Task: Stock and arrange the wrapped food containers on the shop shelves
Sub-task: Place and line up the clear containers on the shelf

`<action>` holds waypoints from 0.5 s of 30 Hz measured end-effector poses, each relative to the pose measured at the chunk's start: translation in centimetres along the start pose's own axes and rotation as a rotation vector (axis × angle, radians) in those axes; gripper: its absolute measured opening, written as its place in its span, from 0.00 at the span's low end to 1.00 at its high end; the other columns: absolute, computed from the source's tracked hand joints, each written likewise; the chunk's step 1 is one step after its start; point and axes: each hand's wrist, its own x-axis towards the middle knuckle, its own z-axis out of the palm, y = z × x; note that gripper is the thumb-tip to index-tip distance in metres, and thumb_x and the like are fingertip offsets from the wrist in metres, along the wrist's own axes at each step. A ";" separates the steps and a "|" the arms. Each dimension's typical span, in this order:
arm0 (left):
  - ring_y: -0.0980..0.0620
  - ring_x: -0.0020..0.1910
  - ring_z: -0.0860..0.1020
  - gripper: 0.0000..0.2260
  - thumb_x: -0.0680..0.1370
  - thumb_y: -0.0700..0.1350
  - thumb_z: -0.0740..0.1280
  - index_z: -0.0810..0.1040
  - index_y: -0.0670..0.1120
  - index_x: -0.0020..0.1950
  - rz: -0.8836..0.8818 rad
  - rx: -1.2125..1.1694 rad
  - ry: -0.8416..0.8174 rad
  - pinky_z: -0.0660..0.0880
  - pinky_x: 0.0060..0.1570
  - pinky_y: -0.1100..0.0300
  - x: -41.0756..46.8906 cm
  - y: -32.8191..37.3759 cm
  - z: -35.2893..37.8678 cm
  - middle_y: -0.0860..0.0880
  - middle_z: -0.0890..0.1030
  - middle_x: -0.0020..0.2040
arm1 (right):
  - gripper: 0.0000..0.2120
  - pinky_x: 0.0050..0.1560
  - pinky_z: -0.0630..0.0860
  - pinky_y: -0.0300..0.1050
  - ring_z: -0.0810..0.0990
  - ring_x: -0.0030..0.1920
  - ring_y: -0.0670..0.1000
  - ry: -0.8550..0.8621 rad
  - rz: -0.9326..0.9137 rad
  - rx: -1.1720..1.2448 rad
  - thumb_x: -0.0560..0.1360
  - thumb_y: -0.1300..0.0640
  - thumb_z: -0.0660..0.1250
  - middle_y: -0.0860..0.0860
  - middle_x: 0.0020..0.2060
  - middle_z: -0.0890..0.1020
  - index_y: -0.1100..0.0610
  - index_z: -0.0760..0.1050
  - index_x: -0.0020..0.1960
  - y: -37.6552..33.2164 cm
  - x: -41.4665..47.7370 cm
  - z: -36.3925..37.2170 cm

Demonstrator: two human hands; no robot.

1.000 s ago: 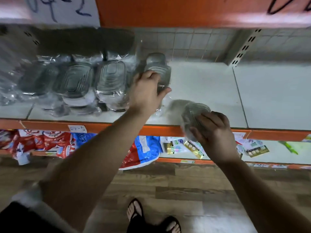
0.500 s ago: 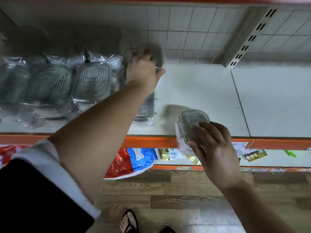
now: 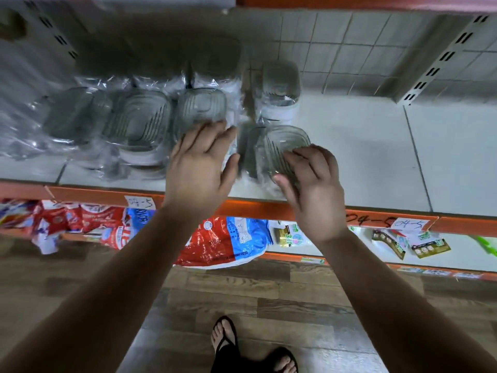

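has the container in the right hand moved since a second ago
Yes. The container went from overhanging the orange shelf edge to sitting behind it, farther back.

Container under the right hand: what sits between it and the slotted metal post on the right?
Only bare white shelf, crossed by one seam, lies between the wrapped container and the slotted post; the head view shows it.

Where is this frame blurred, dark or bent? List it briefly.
Head view: motion blur smears the left hand and the wrapped containers at left; shadow darkens the upper-left corner; glints dot the wrap; the wide-angle lens bows the orange shelf edge.
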 end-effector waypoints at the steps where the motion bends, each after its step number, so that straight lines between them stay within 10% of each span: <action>1: 0.42 0.68 0.71 0.19 0.79 0.47 0.62 0.74 0.42 0.69 0.006 -0.001 0.009 0.67 0.67 0.48 -0.8 -0.3 -0.3 0.43 0.75 0.68 | 0.21 0.50 0.79 0.54 0.75 0.60 0.64 -0.024 -0.011 -0.010 0.78 0.48 0.62 0.60 0.56 0.80 0.64 0.79 0.59 -0.8 0.9 0.4; 15: 0.41 0.59 0.77 0.15 0.79 0.47 0.63 0.80 0.44 0.62 0.016 0.031 0.047 0.71 0.59 0.48 -5.7 0.5 -3.9 0.44 0.79 0.61 | 0.16 0.58 0.71 0.54 0.72 0.61 0.61 -0.218 0.013 -0.096 0.79 0.52 0.62 0.56 0.60 0.77 0.58 0.75 0.63 -4.8 2.0 -1.1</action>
